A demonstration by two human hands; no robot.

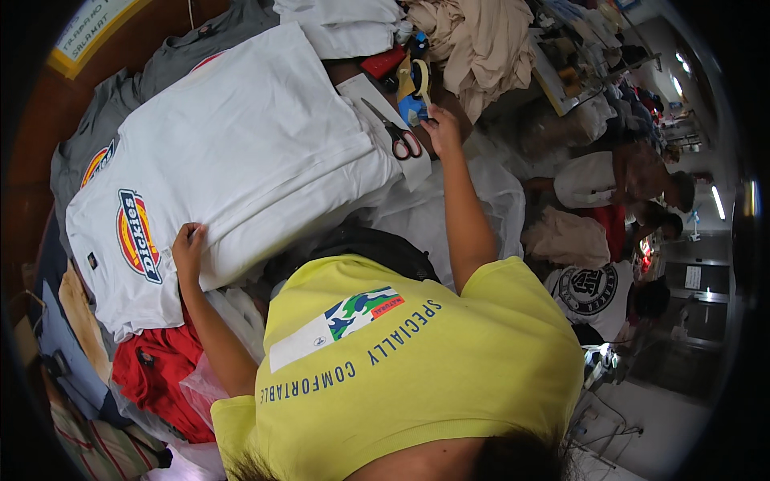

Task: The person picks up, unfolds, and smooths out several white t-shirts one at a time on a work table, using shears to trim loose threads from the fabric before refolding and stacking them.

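Observation:
A thick stack of folded white T-shirts (233, 120) lies in front of me, the top one bearing a colourful printed logo near its left end. My left hand (189, 248) is at the stack's near edge, its fingertips pinched on the top shirt's cloth beside the logo. Reaching out to the right, my right hand (443, 131) has its thumb and fingers closed on the end of a pale strip of masking tape. That strip runs down from a roll of masking tape (420, 76). Scissors (399, 138) with black and red handles lie between the stack and my right hand.
Beige cloth (477, 48) is heaped at the far right, and more folded white garments (341, 24) lie behind the stack. Grey shirts (196, 56) stick out beneath it. Red cloth (156, 369) is at the near left. Other people (634, 176) are in the room at right.

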